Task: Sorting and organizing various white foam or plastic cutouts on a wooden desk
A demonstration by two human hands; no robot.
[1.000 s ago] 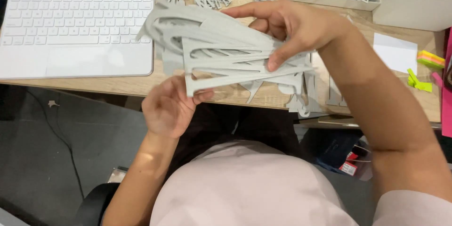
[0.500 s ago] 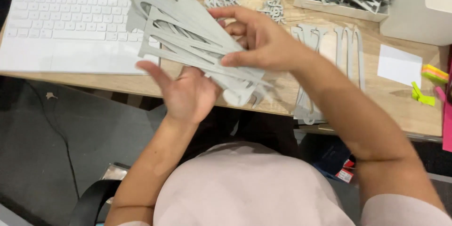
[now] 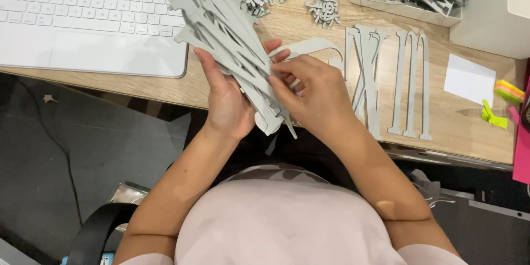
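Fingers of the left hand point(image 3: 229, 99) cradle a fanned bundle of flat grey cut-outs point(image 3: 232, 38) — matte, thin, curved — while the right hand point(image 3: 312, 94) pinches its lower edge. Beyond, on the wooden bench point(image 3: 441, 127), lie more grey strips point(image 3: 386, 77) (a white keyboard point(image 3: 83, 16) sits left).

A: How is the light?

B: Bright and even on the wooden desk point(image 3: 309, 27), seemingly from overhead. The white keyboard point(image 3: 88, 16) looks nearly washed out, though its keys stay readable as shapes.

A: Shadows?

B: Soft ones below the desk's front edge; the floor point(image 3: 83, 149) under it is dim.

A: Sharpness?

B: Mostly crisp near the desk's middle. No strong glare or blur shows.
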